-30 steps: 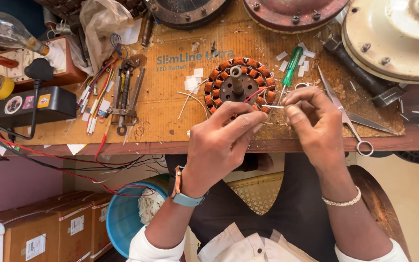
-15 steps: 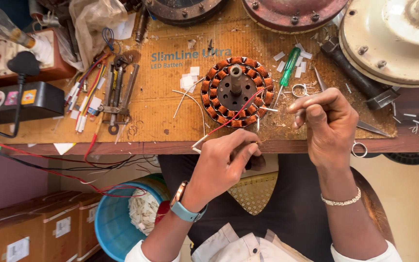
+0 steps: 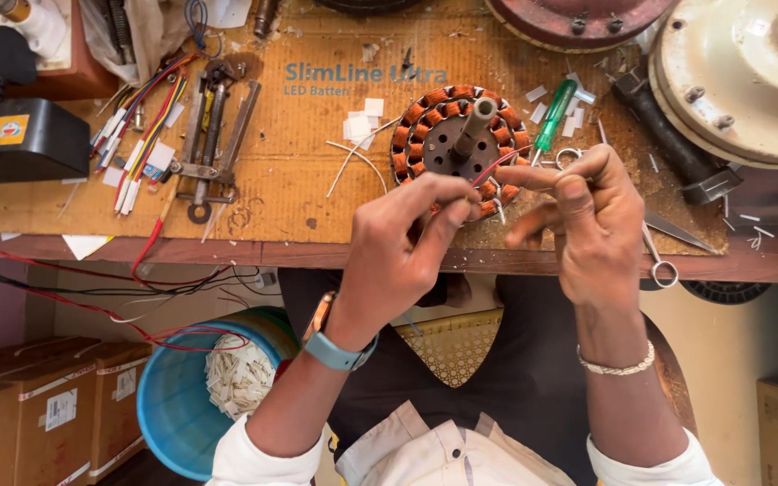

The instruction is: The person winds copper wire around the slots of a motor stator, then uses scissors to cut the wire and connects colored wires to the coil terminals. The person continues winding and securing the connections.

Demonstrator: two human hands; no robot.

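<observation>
A round motor stator [image 3: 447,135] with orange copper windings and a grey centre shaft lies on the cardboard-covered bench [image 3: 299,171]. My left hand [image 3: 407,238] and my right hand [image 3: 587,211] are raised just in front of it, fingertips pinched on a thin red wire [image 3: 500,166] that runs from the windings. The wire stretches between both hands. Scissors [image 3: 655,238] lie under my right hand, partly hidden. A green-handled screwdriver [image 3: 554,117] rests right of the stator.
Pliers and a bundle of coloured wires [image 3: 150,144] lie at the left beside a black box [image 3: 15,139]. Fan motor housings [image 3: 740,72] sit at the upper right. A blue bucket [image 3: 173,396] of white scraps and cardboard boxes [image 3: 29,414] stand below the bench.
Both hands have come up and together near the stator's front edge, now pinching the red wire between them. The view has shifted closer to the bench.
</observation>
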